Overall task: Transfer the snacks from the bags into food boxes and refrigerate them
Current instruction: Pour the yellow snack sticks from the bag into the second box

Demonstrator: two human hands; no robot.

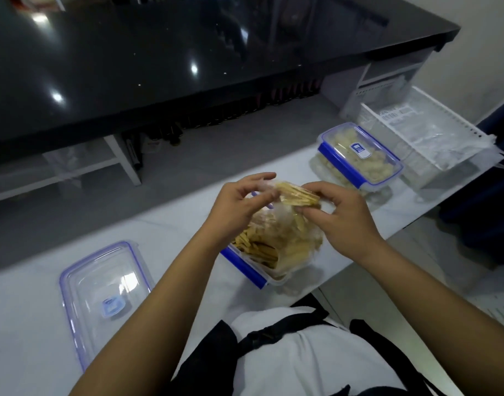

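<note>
Left hand (239,207): centre of the frame, its grip clamped on the left side of the clear plastic snack bag (282,224), fingers curled round the film.
Right hand (345,221): just right of centre, its grip pinching the bag's upper end, where a wad of flat yellow snack sticks (299,194) shows through the plastic.
Snack bag: held up between both hands, its lower end hanging into the open clear food box with blue clips (245,267).
Open box: on the white counter (31,310), centre of the frame, partly filled with the same yellow sticks.
Loose lid: a clear rectangular lid with a blue rim (102,295) lies flat on the counter at lower left, well apart from the open box.
Closed box: a second clear food box with blue clips (359,155), lid on and full of pale snack pieces, stands at right of centre.
Wire rack: a white rack with clear plastic on it (425,135) sits at upper right, beside the closed box.
Background: a glossy black tabletop (159,52) fills the upper left.
</note>
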